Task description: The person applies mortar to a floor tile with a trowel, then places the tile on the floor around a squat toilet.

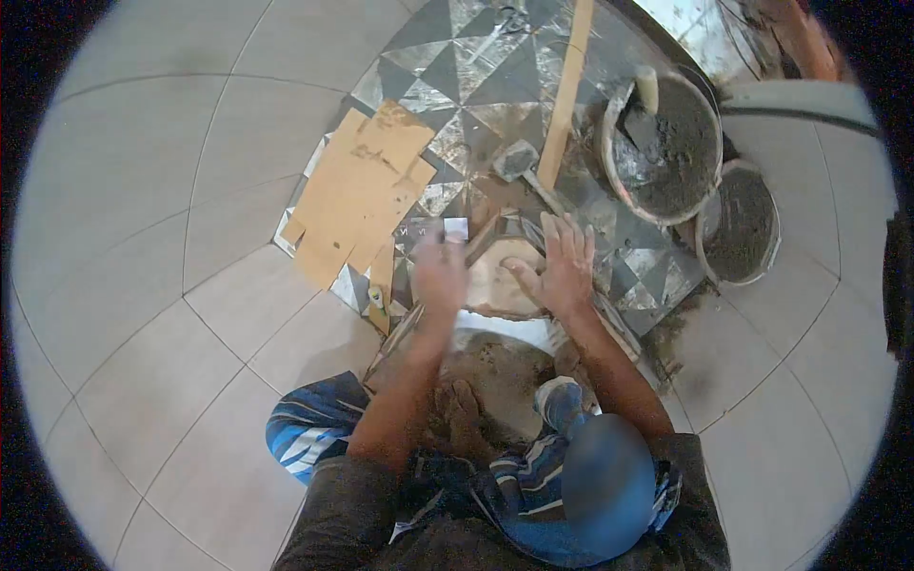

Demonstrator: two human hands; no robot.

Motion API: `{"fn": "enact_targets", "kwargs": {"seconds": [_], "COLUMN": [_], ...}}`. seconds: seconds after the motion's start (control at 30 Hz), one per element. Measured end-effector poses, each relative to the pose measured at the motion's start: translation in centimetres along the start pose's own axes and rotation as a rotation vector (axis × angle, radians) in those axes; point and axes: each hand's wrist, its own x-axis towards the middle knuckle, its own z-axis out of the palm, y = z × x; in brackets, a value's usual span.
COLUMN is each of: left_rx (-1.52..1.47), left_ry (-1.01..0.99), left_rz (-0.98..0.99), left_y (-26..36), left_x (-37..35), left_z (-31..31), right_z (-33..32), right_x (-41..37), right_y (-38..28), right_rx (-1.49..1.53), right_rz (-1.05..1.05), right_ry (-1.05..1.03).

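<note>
Between my hands lies a pale, many-sided panel point(497, 278) with a brownish rim, set within an angular frame. My right hand point(566, 271) rests at its right side, fingers stretched upward and thumb reaching over the surface. My left hand point(440, 274) is at the panel's left edge, smeared by motion, so its fingers do not show clearly. A white strip point(505, 328) runs along the near side of the panel, with a grey-brown mortar-like patch point(505, 381) below it. Just beyond the panel lies a trowel point(517, 162), its handle pointing toward my right hand.
A patterned sheet point(495, 86) covers the tiled floor point(238, 228). Cardboard pieces point(357, 195) lie at left, a wooden strip point(568, 95) ahead. At right stand a large bucket point(690, 147) and a smaller bucket point(740, 224), both holding dark mortar. Scissors point(497, 36) lie far ahead.
</note>
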Motion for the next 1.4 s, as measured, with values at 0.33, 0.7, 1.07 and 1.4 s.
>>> {"fn": "enact_targets", "kwargs": {"seconds": [0.33,0.7,1.07,1.4], "left_rx": [0.310,0.085,0.025,0.129], "left_ry": [0.031,0.002,0.084,0.065], "left_rz": [0.308,0.268,0.304,0.258], "left_y": [1.1,0.0,0.1,0.2], "left_x": [-0.4,-1.0,-0.2,-1.2], "left_z": [3.8,3.4,3.4,3.8], "right_z": [3.4,3.7,3.3,3.5], "right_x": [1.3,1.1,1.4,1.0], "right_y": [0.6,0.4,0.1,0.7], "right_rx": [-0.056,-0.172,-0.116,-0.117], "right_rz": [-0.099,-0.160,-0.076,-0.075], "right_ry": [0.020,0.004,-0.074,-0.088]}}
